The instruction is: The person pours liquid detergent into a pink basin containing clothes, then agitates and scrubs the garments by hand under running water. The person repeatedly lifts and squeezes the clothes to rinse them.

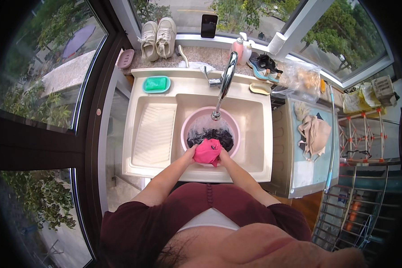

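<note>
Between my two hands is a bright pink cloth item [207, 152], bunched up over the near rim of a pale pink basin [237, 129]. My left hand [190, 154] grips its left side, and my right hand [223, 156] has hold of the right side. Dark wet cloth [206, 134] lies in sudsy water inside the basin. The basin stands in the bowl of a cream laundry sink [253, 117]. A chrome gooseneck faucet [226, 78] arches over it, its spout end above the basin's far part.
Left of the bowl is a ribbed washboard [155, 130]. Green soap [155, 83] and a scrub brush [260, 88] sit on the sink's back edge. White sneakers [165, 37], a phone [209, 26] and pump bottles [238, 47] stand behind. Beige garments [314, 135] lie to the right.
</note>
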The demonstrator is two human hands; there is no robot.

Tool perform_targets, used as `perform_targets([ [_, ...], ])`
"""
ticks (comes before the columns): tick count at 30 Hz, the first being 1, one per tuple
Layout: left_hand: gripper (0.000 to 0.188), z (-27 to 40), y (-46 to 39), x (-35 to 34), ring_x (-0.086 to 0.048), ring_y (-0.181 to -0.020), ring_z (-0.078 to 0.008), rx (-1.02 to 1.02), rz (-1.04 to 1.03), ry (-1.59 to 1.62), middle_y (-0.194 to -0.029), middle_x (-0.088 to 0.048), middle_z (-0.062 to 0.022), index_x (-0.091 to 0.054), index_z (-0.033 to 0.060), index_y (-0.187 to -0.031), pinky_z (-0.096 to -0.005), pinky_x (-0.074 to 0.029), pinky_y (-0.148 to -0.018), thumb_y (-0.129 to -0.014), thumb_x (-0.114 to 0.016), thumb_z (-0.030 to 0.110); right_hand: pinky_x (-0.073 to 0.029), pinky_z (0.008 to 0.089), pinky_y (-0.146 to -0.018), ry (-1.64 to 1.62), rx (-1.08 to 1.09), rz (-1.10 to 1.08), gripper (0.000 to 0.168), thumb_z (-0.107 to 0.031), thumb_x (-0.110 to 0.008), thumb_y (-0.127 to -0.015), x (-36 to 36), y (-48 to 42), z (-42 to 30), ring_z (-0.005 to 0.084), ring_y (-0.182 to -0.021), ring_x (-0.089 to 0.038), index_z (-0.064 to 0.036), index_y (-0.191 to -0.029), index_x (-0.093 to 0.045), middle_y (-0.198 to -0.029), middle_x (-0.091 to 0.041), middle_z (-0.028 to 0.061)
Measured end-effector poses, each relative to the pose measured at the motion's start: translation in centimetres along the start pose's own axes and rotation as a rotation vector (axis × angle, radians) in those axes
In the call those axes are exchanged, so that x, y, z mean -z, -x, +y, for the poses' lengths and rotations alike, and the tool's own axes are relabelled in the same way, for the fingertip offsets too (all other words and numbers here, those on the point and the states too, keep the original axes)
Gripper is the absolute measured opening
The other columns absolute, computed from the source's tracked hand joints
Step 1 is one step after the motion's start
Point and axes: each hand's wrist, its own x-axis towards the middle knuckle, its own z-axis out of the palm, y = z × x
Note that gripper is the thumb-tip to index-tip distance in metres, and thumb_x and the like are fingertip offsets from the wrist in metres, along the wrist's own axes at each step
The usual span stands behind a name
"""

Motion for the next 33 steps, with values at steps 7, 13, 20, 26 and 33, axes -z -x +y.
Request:
perform_targets([
  [7,0.049,-0.3,-0.3,0.8,-0.049,-0.118,-0.0253,-0.008,-0.031,-0.039,-0.128,-0.049,-0.0142,-0.045,0.0003,-0.125,-0.0419,-0.035,-0.104,-0.097,-0.034,0.039,-0.055,0.0370,-0.070,0.121,0.033,-0.002,0.029,-0.025,-0.055,-0.086,0.3,0.7,-0.2,0.0202,-0.086,-0.065,-0.010,-0.110,-0.060,-0.100,-0.064,0.0074],
  [13,0.047,-0.7,-1.8,2.2,-0.052,-0.114,-0.0253,-0.017,-0.060,-0.034,-0.125,-0.052,-0.0141,-0.048,-0.0001,-0.121,-0.0421,-0.039,-0.101,-0.096,-0.038,0.039,-0.055,0.0366,-0.068,0.159,0.025,0.023,0.026,-0.026,-0.053,-0.087,0.8,-0.3,0.2,0.0193,-0.084,-0.065,-0.014,-0.110,-0.060,-0.099,-0.064,0.0061],
  [20,0.045,-0.7,-2.2,2.4,-0.054,-0.112,-0.0244,0.007,-0.039,-0.009,-0.120,-0.056,-0.0130,-0.051,0.0009,-0.117,-0.0411,-0.040,-0.100,-0.096,-0.040,0.038,-0.055,0.0392,-0.071,0.188,0.040,-0.052,0.029,-0.029,-0.049,-0.090,1.2,-0.5,0.5,0.0204,-0.091,-0.063,-0.017,-0.116,-0.056,-0.106,-0.062,0.0051],
  [26,0.045,-0.6,-1.9,2.2,-0.054,-0.112,-0.0246,0.004,-0.035,-0.027,-0.122,-0.055,-0.0138,-0.050,0.0001,-0.118,-0.0406,-0.041,-0.100,-0.096,-0.040,0.037,-0.055,0.0385,-0.071,0.189,0.022,-0.036,0.028,-0.029,-0.049,-0.090,1.4,-0.6,0.5,0.0194,-0.091,-0.063,-0.018,-0.115,-0.055,-0.106,-0.062,0.0047],
  [33,0.047,-0.4,-1.1,1.6,-0.053,-0.113,-0.0244,-0.017,-0.029,-0.035,-0.123,-0.053,-0.0141,-0.049,-0.0012,-0.120,-0.0403,-0.040,-0.100,-0.096,-0.039,0.037,-0.055,0.0350,-0.062,0.208,0.039,-0.004,0.026,-0.029,-0.051,-0.089,1.1,-0.3,0.4,0.0184,-0.081,-0.065,-0.015,-0.108,-0.061,-0.095,-0.065,0.0044],
])
